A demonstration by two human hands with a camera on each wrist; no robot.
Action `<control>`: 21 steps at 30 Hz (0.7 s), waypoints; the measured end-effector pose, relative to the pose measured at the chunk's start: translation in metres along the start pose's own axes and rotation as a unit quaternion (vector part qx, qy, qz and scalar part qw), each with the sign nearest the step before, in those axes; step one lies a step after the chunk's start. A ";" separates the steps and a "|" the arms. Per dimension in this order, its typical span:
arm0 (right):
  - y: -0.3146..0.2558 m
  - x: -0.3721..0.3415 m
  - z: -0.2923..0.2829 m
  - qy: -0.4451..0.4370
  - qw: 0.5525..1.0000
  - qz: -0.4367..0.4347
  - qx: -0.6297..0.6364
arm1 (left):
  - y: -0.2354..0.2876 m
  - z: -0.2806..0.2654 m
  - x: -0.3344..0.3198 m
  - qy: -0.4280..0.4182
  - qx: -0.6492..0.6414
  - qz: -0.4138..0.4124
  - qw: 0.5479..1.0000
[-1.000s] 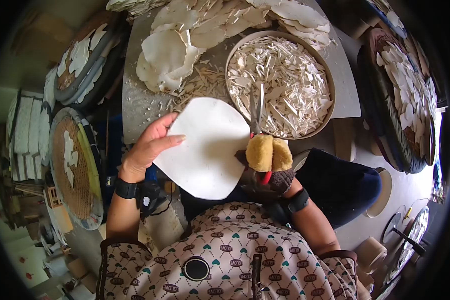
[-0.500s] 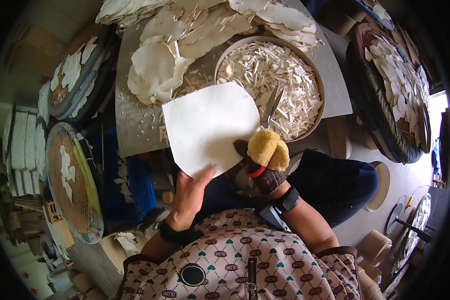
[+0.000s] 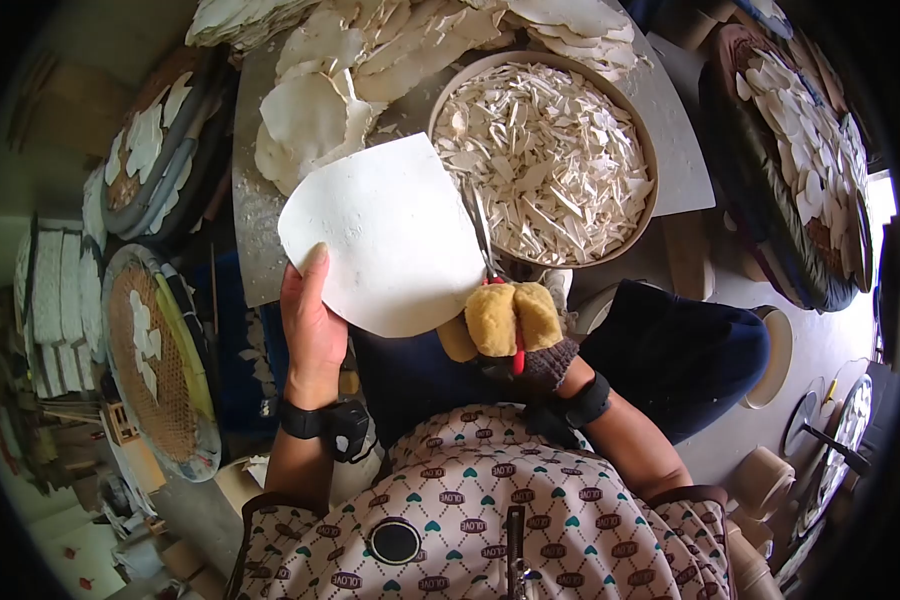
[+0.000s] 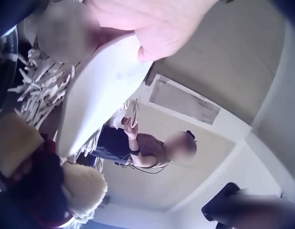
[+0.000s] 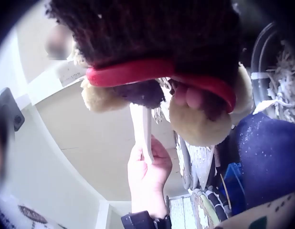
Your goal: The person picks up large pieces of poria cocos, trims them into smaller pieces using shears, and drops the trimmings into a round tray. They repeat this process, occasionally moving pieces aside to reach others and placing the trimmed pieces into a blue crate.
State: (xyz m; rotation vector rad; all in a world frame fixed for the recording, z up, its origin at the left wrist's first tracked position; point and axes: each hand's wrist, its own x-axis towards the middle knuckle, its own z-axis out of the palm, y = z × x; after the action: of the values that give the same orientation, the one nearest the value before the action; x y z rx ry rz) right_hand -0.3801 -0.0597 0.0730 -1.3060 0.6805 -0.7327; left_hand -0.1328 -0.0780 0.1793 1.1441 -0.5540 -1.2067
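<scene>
My left hand (image 3: 312,322) pinches a thin white sheet (image 3: 385,240) at its lower left edge, thumb on top. The sheet has rounded sides and a pointed upper corner. In the left wrist view the sheet (image 4: 107,83) looks slightly bowed. My right hand (image 3: 510,325), in a dark knit glove with yellow padded fingertips, grips red-handled scissors (image 3: 518,362). Their blades (image 3: 478,222) run up along the sheet's right edge. The red handle loops (image 5: 133,72) show around the gloved fingers in the right wrist view. The gloved fingertips are right at the sheet's lower right edge.
A round basin (image 3: 654,185) full of white offcuts stands on the grey tabletop (image 3: 685,170), right of the sheet. Rough-edged white sheets (image 3: 310,115) are heaped behind. Round racks with white pieces stand left (image 3: 155,360) and right (image 3: 715,130).
The left hand has turned the sheet and shifted left, passing from below it to its left edge. The scissors, spread over the basin half a second ago, now lie along the sheet's right edge.
</scene>
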 end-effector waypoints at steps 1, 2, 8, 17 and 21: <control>-0.011 0.001 0.004 0.000 0.996 0.001 -0.090 | -0.005 0.000 -0.001 0.001 0.012 0.004 1.000; -0.014 0.005 0.012 0.024 0.995 -0.050 -0.078 | -0.010 0.002 -0.002 0.002 0.023 0.008 1.000; -0.003 0.002 0.008 -0.010 0.977 -0.080 -0.197 | -0.023 0.011 -0.010 0.007 0.087 0.052 0.995; 0.032 0.000 -0.004 0.010 0.991 -0.022 -0.134 | -0.014 0.013 -0.014 -0.037 0.066 0.036 0.996; 0.035 0.003 -0.008 -0.007 0.999 -0.046 0.026 | -0.013 0.015 -0.017 -0.057 0.076 0.003 0.995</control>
State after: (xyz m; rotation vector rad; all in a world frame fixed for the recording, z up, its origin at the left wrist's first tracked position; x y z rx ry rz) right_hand -0.3814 -0.0630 0.0376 -1.2998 0.5888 -0.8095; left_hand -0.1565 -0.0670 0.1768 1.2043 -0.7466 -1.2467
